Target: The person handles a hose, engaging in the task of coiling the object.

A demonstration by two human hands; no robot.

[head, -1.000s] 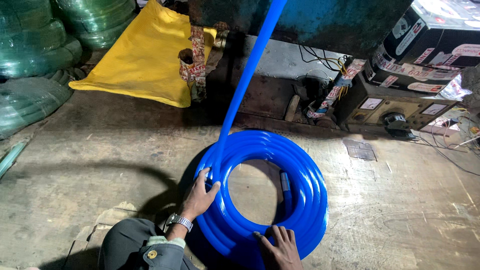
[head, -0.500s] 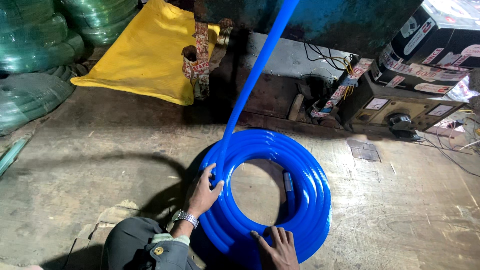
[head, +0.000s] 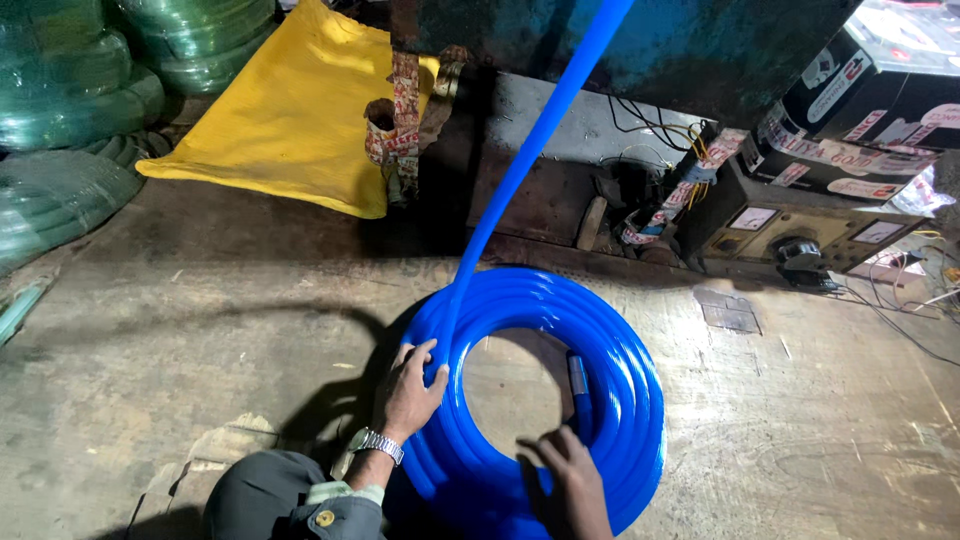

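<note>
Two hands flat, fingers released | left hand (head: 408,388) | right hand (head: 570,470) | glossy blue hose coil (head: 630,400)

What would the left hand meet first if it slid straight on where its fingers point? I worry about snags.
Probably the blue hose rising from the coil; the left hand already rests there.

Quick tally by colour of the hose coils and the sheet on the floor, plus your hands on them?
Blue hose coil: 1
Green hose coils: at least 3, stacked at top left
Yellow sheet: 1
Hands on the blue coil: 2, left hand, right hand
Total: 7
</note>
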